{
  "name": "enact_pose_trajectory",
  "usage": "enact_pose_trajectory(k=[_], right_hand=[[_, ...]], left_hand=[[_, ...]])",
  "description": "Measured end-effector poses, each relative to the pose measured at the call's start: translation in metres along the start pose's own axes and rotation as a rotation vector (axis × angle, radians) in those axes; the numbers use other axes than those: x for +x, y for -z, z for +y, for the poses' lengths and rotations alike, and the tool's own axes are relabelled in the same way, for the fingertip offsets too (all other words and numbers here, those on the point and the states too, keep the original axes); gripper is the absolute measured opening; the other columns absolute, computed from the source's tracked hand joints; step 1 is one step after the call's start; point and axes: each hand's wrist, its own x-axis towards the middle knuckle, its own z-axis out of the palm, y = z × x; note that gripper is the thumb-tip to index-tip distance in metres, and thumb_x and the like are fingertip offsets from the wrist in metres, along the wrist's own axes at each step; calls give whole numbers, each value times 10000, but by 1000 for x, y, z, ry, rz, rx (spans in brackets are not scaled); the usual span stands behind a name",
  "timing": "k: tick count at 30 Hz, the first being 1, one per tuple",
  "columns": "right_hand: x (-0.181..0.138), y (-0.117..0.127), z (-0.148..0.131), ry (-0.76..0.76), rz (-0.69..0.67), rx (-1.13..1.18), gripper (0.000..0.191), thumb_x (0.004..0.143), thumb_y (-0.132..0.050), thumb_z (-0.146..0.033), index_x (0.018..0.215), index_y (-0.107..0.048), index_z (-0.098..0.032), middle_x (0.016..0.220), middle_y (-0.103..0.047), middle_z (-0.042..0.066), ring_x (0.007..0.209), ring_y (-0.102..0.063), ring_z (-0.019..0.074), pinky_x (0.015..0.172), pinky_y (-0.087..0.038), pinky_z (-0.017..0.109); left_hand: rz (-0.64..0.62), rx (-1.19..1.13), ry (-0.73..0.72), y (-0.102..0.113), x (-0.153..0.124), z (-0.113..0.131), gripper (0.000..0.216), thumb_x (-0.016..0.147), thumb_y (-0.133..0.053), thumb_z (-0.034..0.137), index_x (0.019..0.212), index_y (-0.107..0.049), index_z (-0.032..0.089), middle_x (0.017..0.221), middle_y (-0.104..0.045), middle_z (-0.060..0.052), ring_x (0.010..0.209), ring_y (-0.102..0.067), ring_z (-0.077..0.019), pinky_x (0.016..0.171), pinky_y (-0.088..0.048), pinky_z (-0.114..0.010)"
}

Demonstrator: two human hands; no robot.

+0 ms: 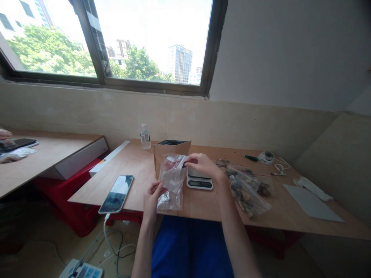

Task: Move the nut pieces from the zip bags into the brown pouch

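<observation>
My left hand (153,191) pinches the lower left edge of a clear plastic bag (172,175), held up above the table. My right hand (201,164) is at the bag's upper right edge, its fingers closed on a small dark piece (184,164) too small to name. Another clear bag with a red line along its edge (171,201) lies flat beneath. Just behind stands a brown kraft pouch (158,158) with its dark top open. A white digital scale (199,183) sits under my right wrist, partly hidden by it.
Clear bags of brown and dark dried pieces (246,193) lie right of the scale. Beyond are a green-handled screwdriver (251,157), a white dome camera (266,157) and a white sheet (313,202). A charging phone (116,194) and a bottle (145,138) are left. Another person's hand (5,134) shows far left.
</observation>
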Motion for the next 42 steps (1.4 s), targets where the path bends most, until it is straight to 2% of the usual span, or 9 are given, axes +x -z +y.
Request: enact_pose_trajectory(k=[6, 10, 17, 23, 28, 32, 36, 39, 42], right_hand=[[57, 7, -12, 134, 489, -59, 195, 860, -526, -308, 911, -672, -189, 907, -625, 45, 797, -571, 148, 768, -445, 278], [80, -17, -3, 107, 419, -222, 217, 878, -499, -293, 931, -690, -207, 1065, -577, 95, 1057, -486, 243, 940, -354, 415], [22, -60, 0, -32, 707, 11, 379, 917, -377, -403, 1215, -516, -215, 1324, -415, 105, 1253, -364, 219, 1068, -238, 421], [-13, -88, 24, -284, 391, 485, 439, 790, -539, -533, 973, -608, -140, 940, -669, 99, 875, -613, 213, 798, -478, 332], [-12, -86, 49, -365, 411, 693, 446, 733, -569, -569, 881, -619, -151, 730, -672, 67, 644, -619, 201, 578, -498, 306], [-16, -102, 45, -322, 353, 673, 411, 799, -503, -537, 916, -625, -162, 795, -670, 70, 647, -609, 180, 518, -488, 268], [-29, -115, 40, -281, 321, 621, 393, 841, -469, -492, 1015, -617, -172, 895, -677, 82, 728, -628, 186, 557, -505, 268], [-49, -100, 52, -319, 410, 534, 391, 846, -464, -464, 1054, -596, -161, 954, -673, 106, 799, -639, 212, 658, -521, 326], [-78, -63, 77, -380, 633, 206, 380, 851, -423, -421, 1026, -605, -137, 1023, -652, 143, 921, -609, 240, 833, -471, 394]], left_hand=[[118, -42, 34, 5, 2, 5, 346, 575, -744, 329, 799, -584, 120, 695, -625, 3, 642, -618, -124, 706, -518, -271], [125, -50, 45, 4, 1, 4, 348, 579, -739, 326, 807, -569, 125, 697, -615, 7, 628, -613, -120, 706, -518, -278], [87, -58, 35, 2, 4, -1, 339, 576, -752, 332, 785, -575, 133, 722, -619, 10, 642, -610, -112, 684, -505, -247], [-117, 55, 9, 2, -1, 3, 288, 621, -730, 315, 826, -616, 147, 740, -634, -5, 677, -616, -131, 675, -511, -257], [-361, 219, 160, 18, -10, 30, 435, 616, -741, 298, 1016, -639, 161, 863, -678, -65, 778, -649, -199, 743, -519, -306], [-272, 272, 93, 8, -12, 33, 421, 629, -725, 355, 1003, -642, 181, 1070, -639, -85, 859, -641, -200, 686, -521, -258], [-159, 320, 35, -6, -7, 15, 446, 629, -695, 468, 928, -609, 149, 644, -581, 17, 414, -480, -81, 364, -349, -188], [-106, 358, -5, -1, 0, 1, 457, 644, -658, 521, 906, -583, 154, 508, -463, 73, 339, -348, -56, 333, -238, -177], [9, 552, -119, 9, 6, -7, 433, 684, -620, 510, 942, -574, 166, 631, -555, 11, 459, -487, -123, 429, -371, -231]])
